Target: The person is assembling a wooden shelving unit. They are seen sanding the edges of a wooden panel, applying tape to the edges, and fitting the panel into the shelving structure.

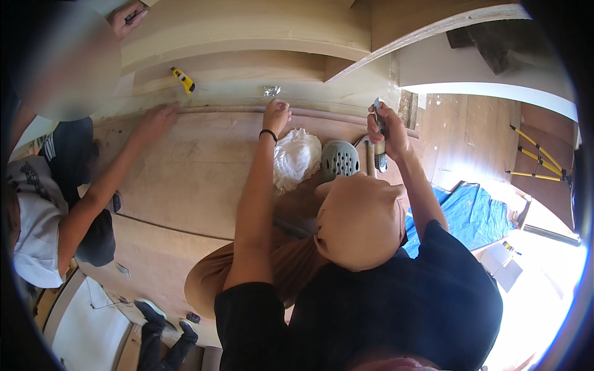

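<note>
Plywood sheeting (185, 179), pale and broad, forms the working surface under a curved wooden structure (260, 28) that arches across the top of the view. Along the far edge of the sheet runs a thin rounded wooden strip (322, 114). Left hand (276, 115): loosely curled, knuckles and fingertips pressed on the strip; a dark band circles the wrist. Right hand (385, 127): closed around a slim tool with a dark handle (379, 145), held upright just above the strip's right end; the tool's kind cannot be told. Between the two forearms, on the plywood, lie a crumpled white cloth (296, 157) and, just beside it to the right, a grey perforated clog (339, 159). A tan garment covers the knee (362, 219) in the foreground. On a ledge beyond the strip: a yellow utility knife (184, 79) and a small crumpled foil scrap (271, 91). At left, a second person's hand (156, 120) rests flat on the strip's other end, the arm reaching from a white shirt; another hand (127, 17) shows at the upper left. Right of the work: wooden flooring, a blue tarpaulin (473, 213), and yellow tripod legs (535, 161) near a bright doorway.
</note>
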Available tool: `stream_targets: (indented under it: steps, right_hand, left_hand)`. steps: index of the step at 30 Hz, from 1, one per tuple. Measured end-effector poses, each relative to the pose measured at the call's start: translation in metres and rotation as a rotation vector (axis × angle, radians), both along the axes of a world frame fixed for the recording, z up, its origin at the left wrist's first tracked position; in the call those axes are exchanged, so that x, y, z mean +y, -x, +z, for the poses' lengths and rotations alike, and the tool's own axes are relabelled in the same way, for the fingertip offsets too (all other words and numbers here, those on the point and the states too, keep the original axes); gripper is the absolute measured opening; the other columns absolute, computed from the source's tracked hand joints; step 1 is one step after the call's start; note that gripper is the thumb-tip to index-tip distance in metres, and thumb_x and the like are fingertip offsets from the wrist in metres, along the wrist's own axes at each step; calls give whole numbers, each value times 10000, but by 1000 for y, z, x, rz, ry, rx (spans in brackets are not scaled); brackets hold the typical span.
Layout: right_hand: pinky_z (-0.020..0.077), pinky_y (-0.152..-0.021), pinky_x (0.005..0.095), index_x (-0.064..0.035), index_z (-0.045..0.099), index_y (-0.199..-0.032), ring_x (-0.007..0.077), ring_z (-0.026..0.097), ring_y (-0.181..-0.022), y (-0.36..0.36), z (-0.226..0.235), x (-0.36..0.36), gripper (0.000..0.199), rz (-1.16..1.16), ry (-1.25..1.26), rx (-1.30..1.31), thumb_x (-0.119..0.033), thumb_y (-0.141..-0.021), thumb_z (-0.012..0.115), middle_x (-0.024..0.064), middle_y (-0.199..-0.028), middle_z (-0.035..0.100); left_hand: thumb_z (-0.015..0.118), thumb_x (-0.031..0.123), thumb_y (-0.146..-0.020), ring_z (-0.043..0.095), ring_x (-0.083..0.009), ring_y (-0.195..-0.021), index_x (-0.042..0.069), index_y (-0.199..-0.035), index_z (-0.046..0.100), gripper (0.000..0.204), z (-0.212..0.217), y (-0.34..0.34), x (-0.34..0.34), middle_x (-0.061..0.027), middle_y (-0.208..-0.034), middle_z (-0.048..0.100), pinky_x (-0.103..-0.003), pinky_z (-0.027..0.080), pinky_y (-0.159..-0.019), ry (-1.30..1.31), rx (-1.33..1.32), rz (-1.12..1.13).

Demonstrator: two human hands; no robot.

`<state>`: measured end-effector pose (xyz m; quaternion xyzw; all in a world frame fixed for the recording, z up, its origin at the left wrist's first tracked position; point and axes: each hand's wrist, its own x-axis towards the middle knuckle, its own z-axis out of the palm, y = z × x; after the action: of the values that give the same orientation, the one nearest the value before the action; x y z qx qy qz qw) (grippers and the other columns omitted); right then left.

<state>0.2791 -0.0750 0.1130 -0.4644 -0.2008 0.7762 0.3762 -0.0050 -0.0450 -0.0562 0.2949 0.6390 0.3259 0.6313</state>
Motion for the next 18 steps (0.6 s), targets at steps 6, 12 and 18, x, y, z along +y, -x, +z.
stream_targets:
  steps: [6,12,18]
  right_hand:
    - [350,-412,246,-82,507,-1074,94,393,-426,20,-10,-9,214,-20,14,-161,-278,-995,468,22,-643,499]
    - [372,-372,258,-69,567,-932,114,461,-398,37,-60,-19,282,127,89,-416,-344,-964,514,39,-584,528]
    - [362,-356,279,-51,588,-788,144,462,-386,43,-102,-43,350,294,258,-481,-356,-945,521,46,-548,513]
  left_hand:
    - [582,165,-917,637,-160,-637,61,-959,585,113,-27,-6,-10,-93,-776,644,-311,533,-557,-89,56,12]
    - [573,228,-874,670,-331,-915,51,-974,617,207,-60,-2,-4,-202,-934,683,-418,525,-805,-77,228,-15]
    - [552,227,-876,632,-360,-1015,28,-1014,617,251,-44,4,-3,-212,-1023,670,-433,492,-885,-28,273,-90]
